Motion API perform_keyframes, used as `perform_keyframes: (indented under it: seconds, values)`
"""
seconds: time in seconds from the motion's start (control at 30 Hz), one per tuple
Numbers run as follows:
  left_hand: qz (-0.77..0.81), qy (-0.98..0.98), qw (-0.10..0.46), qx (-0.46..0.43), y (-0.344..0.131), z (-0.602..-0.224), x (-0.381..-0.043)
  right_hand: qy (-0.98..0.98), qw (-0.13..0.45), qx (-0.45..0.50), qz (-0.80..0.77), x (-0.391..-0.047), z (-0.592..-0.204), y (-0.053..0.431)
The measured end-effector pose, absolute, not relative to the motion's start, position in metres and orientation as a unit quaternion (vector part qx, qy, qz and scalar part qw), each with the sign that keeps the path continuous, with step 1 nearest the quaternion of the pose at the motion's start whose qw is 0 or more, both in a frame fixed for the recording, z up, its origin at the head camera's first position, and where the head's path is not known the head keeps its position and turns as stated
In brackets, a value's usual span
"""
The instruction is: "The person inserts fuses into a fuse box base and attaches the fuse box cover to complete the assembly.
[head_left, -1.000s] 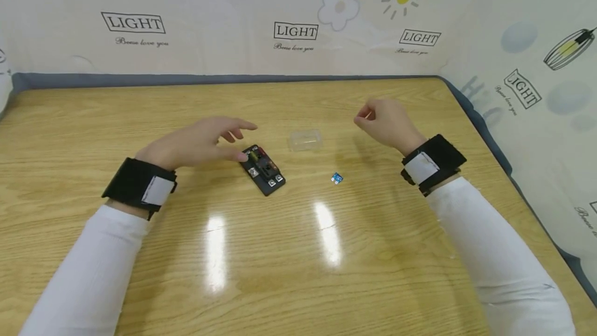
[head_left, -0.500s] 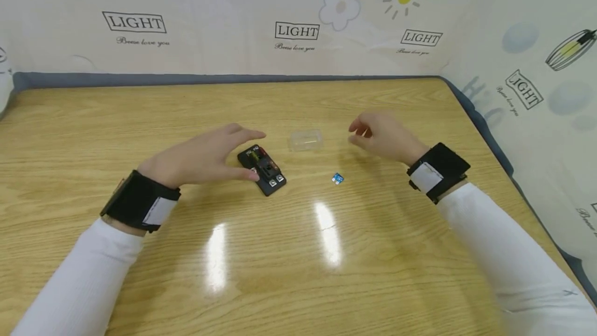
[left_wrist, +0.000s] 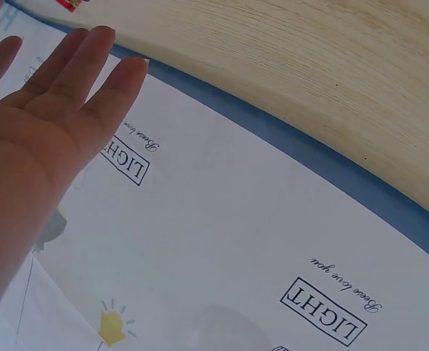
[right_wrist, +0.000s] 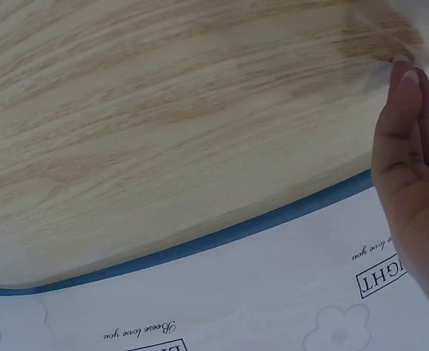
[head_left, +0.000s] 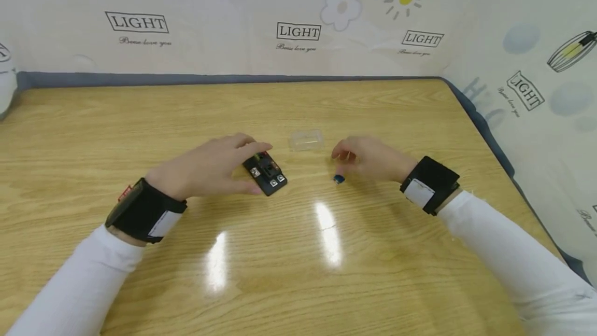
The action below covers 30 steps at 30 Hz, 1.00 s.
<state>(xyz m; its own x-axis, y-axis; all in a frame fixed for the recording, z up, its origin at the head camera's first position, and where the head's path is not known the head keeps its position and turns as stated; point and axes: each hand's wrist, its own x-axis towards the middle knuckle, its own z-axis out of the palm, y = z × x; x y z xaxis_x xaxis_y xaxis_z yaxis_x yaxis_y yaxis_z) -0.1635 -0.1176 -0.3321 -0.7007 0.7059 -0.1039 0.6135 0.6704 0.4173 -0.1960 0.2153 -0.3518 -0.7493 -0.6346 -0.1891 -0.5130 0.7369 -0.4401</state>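
A black rectangular electronic module [head_left: 270, 172] lies at the table's centre, with silvery square contacts and a raised dark middle part. My left hand [head_left: 210, 167] spans it: the index finger crosses its far end and the thumb points along its near left side. Those fingers look straight in the left wrist view. To the right, a small blue board-like piece [head_left: 339, 179] lies on the table, partly covered by the thumb of my right hand [head_left: 373, 157]. The thumb tip is right at the piece, while the loosely bent index finger stays apart from it.
A clear plastic case [head_left: 306, 140] sits between the hands, a little farther back. The wooden table [head_left: 280, 274] meets printed white sheeting [head_left: 224, 9] at its back and right edges, with a grey-blue strip along the join.
My left hand has moved right and nearer, its thumb and index finger now around the module. My right hand has come left and down to the blue piece. The case has not moved.
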Motion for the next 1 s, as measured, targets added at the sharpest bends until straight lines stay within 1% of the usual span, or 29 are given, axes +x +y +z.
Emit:
perform_keyframes:
  seconds: [0.2, 0.4, 0.73, 1.0]
  values:
    - [0.156, 0.905, 0.128, 0.375, -0.113, -0.334, -0.159, 0.899, 0.190, -0.344, -0.194, -0.194, -0.358, 0.214]
    - [0.137, 0.907, 0.123, 0.379, -0.109, -0.334, -0.157, 0.897, 0.202, -0.342, -0.193, -0.193, -0.362, 0.213]
    - [0.147, 0.915, 0.117, 0.358, -0.112, -0.333, -0.159, 0.903, 0.179, -0.332, -0.207, -0.192, -0.370, 0.218]
    - [0.230, 0.903, 0.127, 0.339, -0.118, -0.336, -0.167, 0.908, 0.173, -0.312, -0.220, -0.191, -0.370, 0.219]
